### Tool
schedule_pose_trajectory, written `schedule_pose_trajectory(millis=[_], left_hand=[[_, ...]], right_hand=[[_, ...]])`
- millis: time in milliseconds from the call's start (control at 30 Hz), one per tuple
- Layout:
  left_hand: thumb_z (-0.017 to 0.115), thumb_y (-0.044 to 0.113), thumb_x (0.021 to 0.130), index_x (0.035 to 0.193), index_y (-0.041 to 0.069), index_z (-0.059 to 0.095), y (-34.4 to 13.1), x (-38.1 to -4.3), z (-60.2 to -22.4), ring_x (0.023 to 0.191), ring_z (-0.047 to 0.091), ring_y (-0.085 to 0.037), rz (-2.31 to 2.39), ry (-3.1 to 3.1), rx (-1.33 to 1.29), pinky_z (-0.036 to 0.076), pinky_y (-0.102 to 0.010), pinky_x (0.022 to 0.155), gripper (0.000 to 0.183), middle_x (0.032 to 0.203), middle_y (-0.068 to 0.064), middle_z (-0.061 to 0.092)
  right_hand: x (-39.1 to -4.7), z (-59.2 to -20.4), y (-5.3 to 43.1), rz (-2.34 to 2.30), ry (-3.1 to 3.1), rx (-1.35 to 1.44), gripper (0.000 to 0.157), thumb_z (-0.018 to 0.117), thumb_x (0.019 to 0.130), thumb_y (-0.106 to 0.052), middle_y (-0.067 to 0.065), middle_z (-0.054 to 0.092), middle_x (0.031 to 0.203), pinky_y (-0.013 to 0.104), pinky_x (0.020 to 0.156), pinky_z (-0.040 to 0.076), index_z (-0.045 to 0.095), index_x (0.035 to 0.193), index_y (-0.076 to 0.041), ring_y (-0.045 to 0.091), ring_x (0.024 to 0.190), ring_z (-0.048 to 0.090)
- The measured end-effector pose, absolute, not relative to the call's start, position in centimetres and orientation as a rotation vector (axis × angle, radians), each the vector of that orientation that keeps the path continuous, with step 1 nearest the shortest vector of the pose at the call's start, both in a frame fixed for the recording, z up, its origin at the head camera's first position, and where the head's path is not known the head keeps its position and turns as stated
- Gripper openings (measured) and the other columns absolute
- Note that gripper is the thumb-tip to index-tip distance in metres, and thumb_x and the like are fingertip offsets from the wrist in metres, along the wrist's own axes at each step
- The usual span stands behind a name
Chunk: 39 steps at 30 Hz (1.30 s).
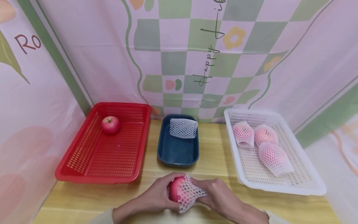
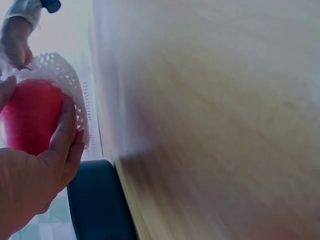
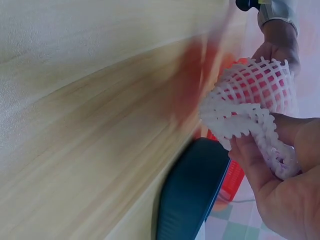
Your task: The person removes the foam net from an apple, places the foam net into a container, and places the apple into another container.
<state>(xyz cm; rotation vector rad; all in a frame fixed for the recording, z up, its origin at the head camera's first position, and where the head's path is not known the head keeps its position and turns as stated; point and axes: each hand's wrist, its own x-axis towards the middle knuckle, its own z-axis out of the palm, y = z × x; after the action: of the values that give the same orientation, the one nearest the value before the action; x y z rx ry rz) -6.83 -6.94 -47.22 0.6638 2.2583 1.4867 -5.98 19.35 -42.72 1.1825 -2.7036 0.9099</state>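
A red apple (image 1: 175, 189) is partly inside a white foam net sleeve (image 1: 189, 193), above the table's front part. My left hand (image 1: 156, 195) grips the bare side of the apple, thumb and fingers curled round it. On the other side my right hand (image 1: 219, 196) pinches the gathered tail of the net. In the left wrist view the net covers the far side of the apple (image 2: 34, 117), while the side by my palm is bare. The right wrist view shows the bunched net end between the right thumb and fingers (image 3: 252, 162).
A red basket (image 1: 145, 137) at left holds one bare apple (image 1: 110, 125). Behind the hands stands a dark blue tray (image 1: 179, 160) with a flat foam net (image 1: 183, 128). At right, a white basket (image 1: 237, 161) holds three net-wrapped apples (image 1: 265, 135). A patterned curtain (image 1: 173, 62) hangs behind.
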Motion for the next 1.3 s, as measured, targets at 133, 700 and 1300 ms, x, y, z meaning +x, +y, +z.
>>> schedule_pose_trajectory(millis=[133, 700, 1300], left_hand=[[0.097, 0.033, 0.074, 0.151, 0.028, 0.053, -7.2, -6.7, -47.0, 0.129, 0.058, -0.01, 1.501, 2.256, 0.637, 0.047, -0.031, 0.112, 0.089, 0.141, 0.008, 0.063], [0.096, 0.037, 0.077, 0.148, 0.029, 0.054, -8.7, -6.4, -45.2, 0.124, 0.062, -0.013, 1.578, 2.187, 0.58, 0.053, -0.028, 0.102, 0.083, 0.135, 0.006, 0.064], [0.095, 0.034, 0.079, 0.151, 0.019, 0.052, -11.8, -5.7, -42.1, 0.125, 0.062, -0.025, 1.609, 2.278, 0.52, 0.057, -0.03, 0.098, 0.085, 0.14, -0.005, 0.062]], right_hand=[[-6.4, -42.8, 19.3, 0.946, -2.601, 1.172, 0.043, 0.087, 0.086, -0.012, 0.003, 0.08, 0.113, 0.016, 0.084, 0.059, 0.076, 0.126, -0.003, 0.016, 0.099, 0.078], [-7.8, -41.2, 19.3, 0.871, -2.439, 1.227, 0.025, 0.084, 0.08, 0.002, -0.003, 0.081, 0.097, 0.018, 0.08, 0.061, 0.082, 0.1, -0.013, 0.013, 0.089, 0.077], [-11.3, -38.1, 19.3, 0.653, -2.481, 1.149, 0.028, 0.088, 0.072, 0.008, -0.003, 0.078, 0.088, 0.03, 0.069, 0.063, 0.078, 0.09, -0.011, 0.012, 0.08, 0.074]])
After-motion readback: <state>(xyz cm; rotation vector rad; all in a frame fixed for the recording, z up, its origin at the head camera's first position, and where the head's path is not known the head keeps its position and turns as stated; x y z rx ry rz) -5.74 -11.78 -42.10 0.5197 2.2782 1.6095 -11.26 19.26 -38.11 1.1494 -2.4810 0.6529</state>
